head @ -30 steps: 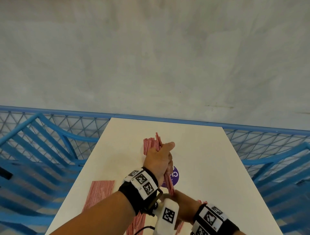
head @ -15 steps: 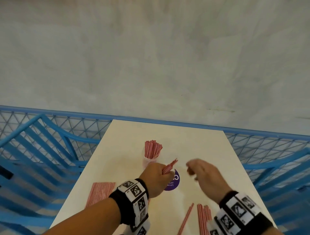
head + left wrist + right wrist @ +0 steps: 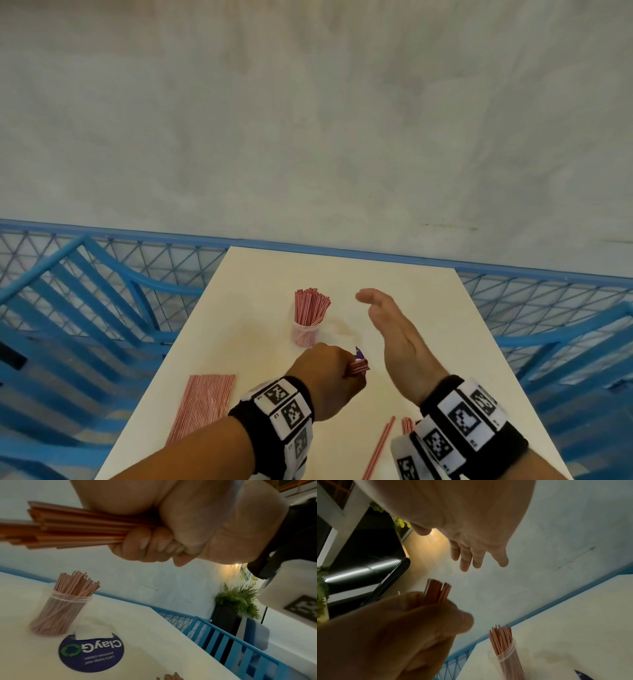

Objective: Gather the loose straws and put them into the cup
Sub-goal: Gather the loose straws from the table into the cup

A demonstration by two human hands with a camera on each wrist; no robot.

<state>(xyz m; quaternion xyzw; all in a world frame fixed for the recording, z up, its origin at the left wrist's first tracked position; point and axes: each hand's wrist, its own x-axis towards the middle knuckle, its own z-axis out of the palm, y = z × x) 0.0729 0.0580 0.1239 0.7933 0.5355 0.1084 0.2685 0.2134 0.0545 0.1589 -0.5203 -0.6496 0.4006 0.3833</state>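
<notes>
The left hand (image 3: 323, 380) is curled tight round a bundle of straws (image 3: 72, 528), fingers and thumb wrapped about the shafts, with the ends sticking out past the fist toward the right; a whole-fist hold like this probably keeps thin, slippery straws from fanning apart on the way to the cup (image 3: 306, 331). The right hand (image 3: 394, 337) hangs flat and empty, fingers straight, just right of the cup and above the table (image 3: 428, 301), likely ready to square the bundle's ends or steady the cup. The cup stands upright near the table's middle, already crowded with straws that splay above its rim, so little mouth is free; the bundle seems to need a near-vertical entry. A purple sticker (image 3: 91, 654) lies just in front of it. More loose straws wait in a flat sheaf (image 3: 205, 407) near the left edge and a few (image 3: 383, 442) near the right wrist. Beyond the table edges stands blue railing (image 3: 102, 308); the far half of the tabletop gives room to move
</notes>
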